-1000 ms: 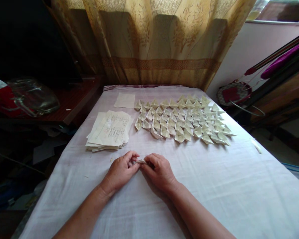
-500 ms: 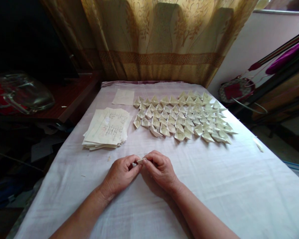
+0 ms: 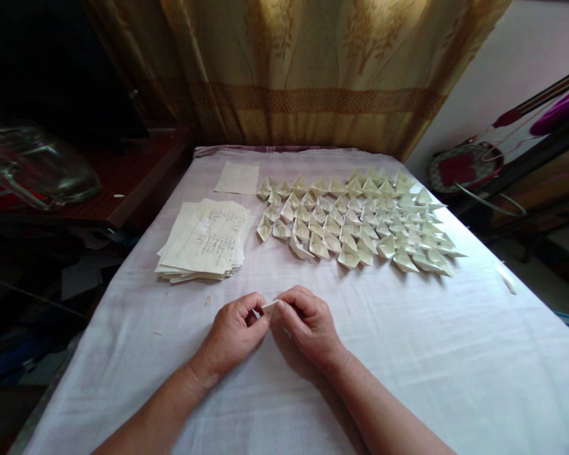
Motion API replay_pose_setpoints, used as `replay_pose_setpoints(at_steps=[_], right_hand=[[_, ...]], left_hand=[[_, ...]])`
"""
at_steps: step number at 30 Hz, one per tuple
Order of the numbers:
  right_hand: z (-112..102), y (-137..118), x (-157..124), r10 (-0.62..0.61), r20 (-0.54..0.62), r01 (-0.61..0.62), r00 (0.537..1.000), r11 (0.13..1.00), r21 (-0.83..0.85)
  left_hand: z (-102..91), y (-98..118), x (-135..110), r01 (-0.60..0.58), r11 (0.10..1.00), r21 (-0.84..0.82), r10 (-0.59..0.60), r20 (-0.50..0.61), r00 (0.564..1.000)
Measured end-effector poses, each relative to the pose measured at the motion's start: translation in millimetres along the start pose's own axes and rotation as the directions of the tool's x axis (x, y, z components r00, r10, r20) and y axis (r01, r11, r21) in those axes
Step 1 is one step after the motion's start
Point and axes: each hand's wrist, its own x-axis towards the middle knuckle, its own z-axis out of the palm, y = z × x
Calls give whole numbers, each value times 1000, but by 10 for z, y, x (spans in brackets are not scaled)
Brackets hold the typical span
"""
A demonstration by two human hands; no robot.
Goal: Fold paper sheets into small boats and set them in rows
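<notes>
Left hand [image 3: 234, 332] and right hand [image 3: 309, 322] each pinch one end of a small folded paper [image 3: 269, 306] just above the surface [image 3: 408, 354], near the paper boats [image 3: 355, 221]; uneven pulling could tear it or skew the crease.

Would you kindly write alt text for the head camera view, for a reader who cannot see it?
The left hand and right hand pinch a small folded paper between them, above a white cloth-covered table. Beyond lie many folded paper boats in rows, a stack of written sheets to their left, and a patterned curtain behind.
</notes>
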Motion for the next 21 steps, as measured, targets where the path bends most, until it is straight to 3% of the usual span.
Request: replay_pose_setpoints(at_steps=[6,12,16,21], right_hand=[[-13,-36,13,-9,-4,9,1000,1000,-22],[-15,-20,2,8,25,-9,1000,1000,25],[-19,-22,5,33,52,-35,998,999,38],[-30,-36,11,16,65,-16,998,1000,10]], left_hand=[[-15,61,-22,-34,999,17,32,74,997],[-25,62,-17,-65,996,-61,68,44,997],[-7,65,-17,-96,995,-22,96,7,995],[-30,86,-18,-92,996,-5,92,69,993]])
